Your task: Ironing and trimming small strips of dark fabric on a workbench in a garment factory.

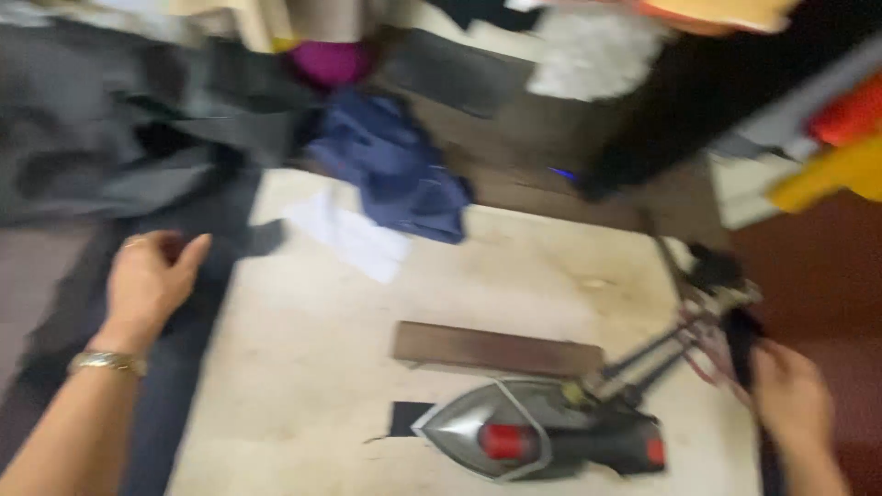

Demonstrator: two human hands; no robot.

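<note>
Nearest, at 6 o'clock, a grey iron (542, 439) with a red knob lies on the pale ironing table (303, 367), its cable (684, 344) running up toward 3 o'clock. The right hand (792, 397) sits at 4 o'clock at the table's edge, fingers curled around the dark bundle where the cable gathers; the blur hides whether it grips firmly. Risk noted: any pull on that cable could drag or tip the iron, and if its soleplate is hot, it could scorch the table cover or the small black scrap (407, 418) just beside its nose. A brown wooden bar (496, 349) lies just behind the iron, partly closing off the room to slide it away. The left hand (147, 280), at 9 o'clock, wears a wrist bangle and rests loosely curled on dark grey cloth (175, 367) draped over the table's left edge; the cloth could slip off toward the floor if released. Farther off, at 12 o'clock, a crumpled blue garment (395, 165) overlaps a white piece (354, 239). Beyond these, heaped grey, magenta and white fabrics crowd the far side, blurred.
</note>
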